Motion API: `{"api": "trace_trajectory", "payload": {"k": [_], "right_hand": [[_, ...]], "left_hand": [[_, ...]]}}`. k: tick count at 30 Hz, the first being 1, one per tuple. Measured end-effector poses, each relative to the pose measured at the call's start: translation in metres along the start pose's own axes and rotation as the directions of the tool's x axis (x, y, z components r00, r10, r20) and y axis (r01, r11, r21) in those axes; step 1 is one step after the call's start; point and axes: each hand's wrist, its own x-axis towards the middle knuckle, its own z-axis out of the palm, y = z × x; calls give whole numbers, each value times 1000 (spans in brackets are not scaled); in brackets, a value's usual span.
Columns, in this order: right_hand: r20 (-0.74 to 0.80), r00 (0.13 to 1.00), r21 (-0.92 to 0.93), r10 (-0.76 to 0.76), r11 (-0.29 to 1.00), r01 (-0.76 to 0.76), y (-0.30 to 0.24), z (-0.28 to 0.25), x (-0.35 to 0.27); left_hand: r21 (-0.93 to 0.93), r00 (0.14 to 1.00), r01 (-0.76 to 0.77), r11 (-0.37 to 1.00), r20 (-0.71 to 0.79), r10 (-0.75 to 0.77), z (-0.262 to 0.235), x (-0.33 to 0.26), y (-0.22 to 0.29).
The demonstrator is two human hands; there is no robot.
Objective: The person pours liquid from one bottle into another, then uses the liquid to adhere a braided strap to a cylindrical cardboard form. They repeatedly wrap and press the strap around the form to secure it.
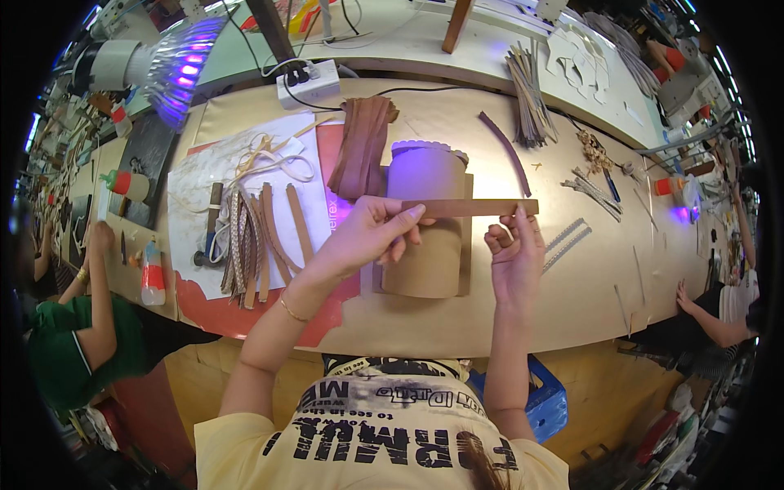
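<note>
A flat brown strip (pixel 474 208), leather-like, is stretched level between my two hands. My left hand (pixel 371 237) pinches its left end between thumb and fingers. Near the right end, my right hand (pixel 516 257) grips it with the fingertips, the other fingers curled. Right behind and below the strip stands a tan cylinder block (pixel 423 273) with a scalloped piece (pixel 425 148) on its top. A stack of wide brown strips (pixel 359 151) lies beyond my left hand. One narrow curved brown strip (pixel 506 153) rests on the table to the right of the cylinder.
At left, braided and plain strips (pixel 249 245) lie on white paper (pixel 192 184) over a red sheet (pixel 245 318). Glue bottles (pixel 153 273) stand farther left. A lamp (pixel 175 73) and power strip (pixel 314 84) sit behind; bundled strips (pixel 531 98) lie far right. Co-workers flank the table.
</note>
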Motion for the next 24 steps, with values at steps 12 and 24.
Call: {"api": "trace_trajectory", "payload": {"k": [12, 24], "right_hand": [[8, 971, -116, 239, 965, -236, 39, -39, 5], [-262, 749, -924, -609, 383, -12, -46, -165, 33]], "left_hand": [[150, 951, -22, 988, -302, 67, -12, 9, -27], [-60, 851, -313, 948, -461, 252, -11, 3, -74]]}}
